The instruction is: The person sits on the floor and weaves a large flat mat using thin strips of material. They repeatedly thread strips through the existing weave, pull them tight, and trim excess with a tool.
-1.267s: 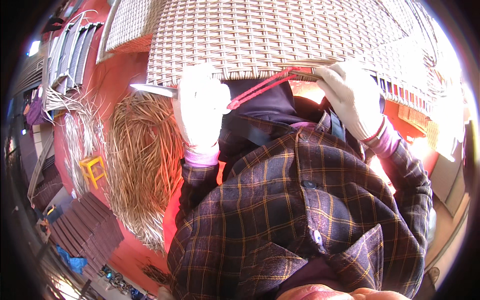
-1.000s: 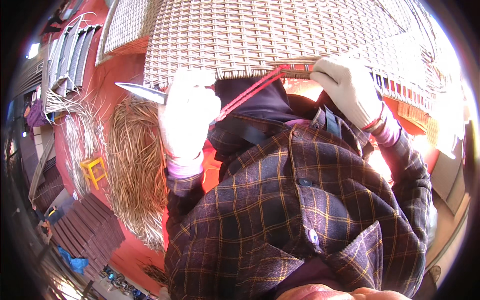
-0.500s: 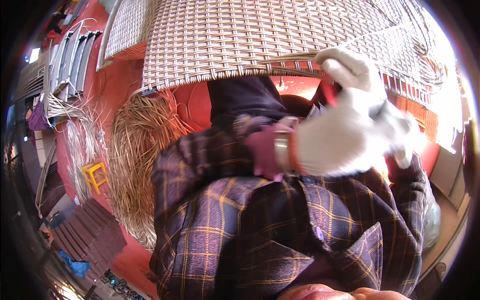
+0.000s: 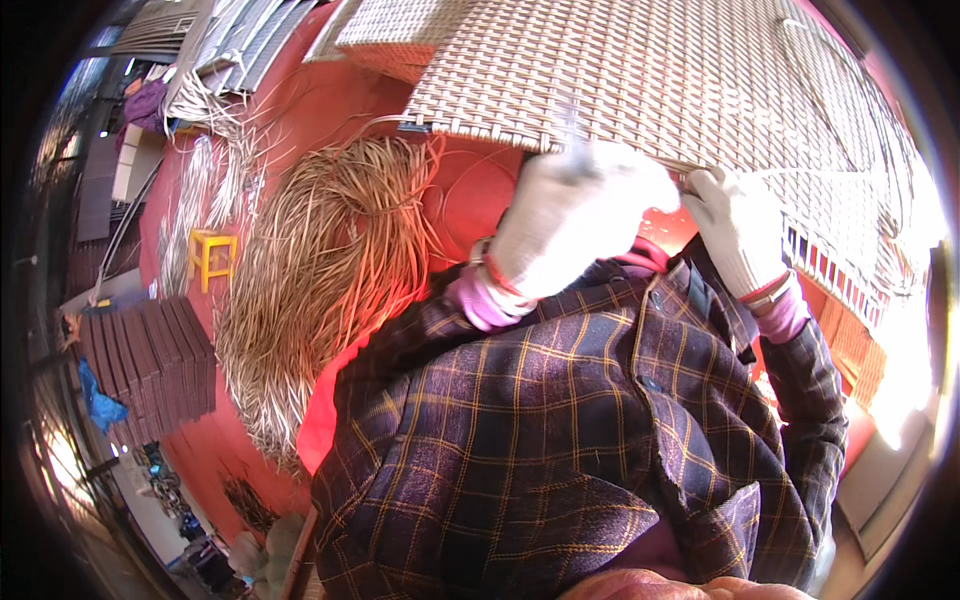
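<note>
A large woven wicker panel [image 4: 640, 70] in pale brown spans the top of the view. My left hand [image 4: 585, 215], in a white glove, is closed just below its near edge. A narrow grey tool [image 4: 573, 135], smeared by motion, sticks up from this fist; its kind is unclear. Close to its right, my right hand [image 4: 738, 225], also gloved, pinches at the panel's edge. From beside those fingers a pale wicker strand [image 4: 815, 174] runs rightward over the weave. The fingertips are partly hidden.
On the red floor at left lies a big bundle of loose wicker strands [image 4: 320, 250]. Beyond it stand a small yellow stool [image 4: 212, 257] and a stack of brown slatted pieces [image 4: 150, 365]. Another woven piece [image 4: 395, 30] is behind the panel.
My left hand has swung from the right, across my body, to the panel's edge on the left. My right hand stays along the edge. The view has turned, shifting the surroundings.
</note>
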`<state>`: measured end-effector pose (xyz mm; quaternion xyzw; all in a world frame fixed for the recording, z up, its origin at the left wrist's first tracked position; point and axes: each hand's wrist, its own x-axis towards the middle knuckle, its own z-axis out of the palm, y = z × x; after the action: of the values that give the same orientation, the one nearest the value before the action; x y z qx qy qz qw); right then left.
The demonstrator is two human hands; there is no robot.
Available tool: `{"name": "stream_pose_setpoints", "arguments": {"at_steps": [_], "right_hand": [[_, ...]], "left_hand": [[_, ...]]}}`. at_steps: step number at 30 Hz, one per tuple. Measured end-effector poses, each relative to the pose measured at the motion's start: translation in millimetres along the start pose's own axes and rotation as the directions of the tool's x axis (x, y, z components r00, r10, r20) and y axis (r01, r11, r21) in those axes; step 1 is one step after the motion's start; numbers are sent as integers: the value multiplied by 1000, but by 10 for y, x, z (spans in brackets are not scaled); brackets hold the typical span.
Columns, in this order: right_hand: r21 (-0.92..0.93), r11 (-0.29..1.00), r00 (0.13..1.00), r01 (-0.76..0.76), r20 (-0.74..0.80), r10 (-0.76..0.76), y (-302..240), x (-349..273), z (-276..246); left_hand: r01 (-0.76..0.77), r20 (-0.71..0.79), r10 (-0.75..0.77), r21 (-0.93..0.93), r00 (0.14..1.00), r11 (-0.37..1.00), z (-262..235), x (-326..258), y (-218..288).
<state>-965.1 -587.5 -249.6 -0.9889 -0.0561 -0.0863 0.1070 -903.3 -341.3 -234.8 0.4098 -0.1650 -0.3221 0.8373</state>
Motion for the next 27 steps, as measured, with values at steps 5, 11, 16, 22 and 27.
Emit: {"name": "stream_pose_setpoints", "arguments": {"at_steps": [5,11,16,22,27], "right_hand": [[10,999,999,44,-31,-43,-32,85,-79],[185,943,926,-276,315,209,-51,105,-325],[422,895,977,146,81,-197,-350,326,-440],[559,825,894,81,325,-308,-300,538,-227],[134,985,966,-107,248,71,1233,-1083,-127]], "left_hand": [[-261,-478,276,99,834,960,-1331,-201,-65],[-228,-592,176,-13,787,974,-1980,-220,-284],[-237,-593,36,-265,804,935,-1972,-42,-209],[-320,-518,110,-336,849,886,-2044,126,-216],[-284,-517,203,-80,831,956,-1980,125,-277]]}}
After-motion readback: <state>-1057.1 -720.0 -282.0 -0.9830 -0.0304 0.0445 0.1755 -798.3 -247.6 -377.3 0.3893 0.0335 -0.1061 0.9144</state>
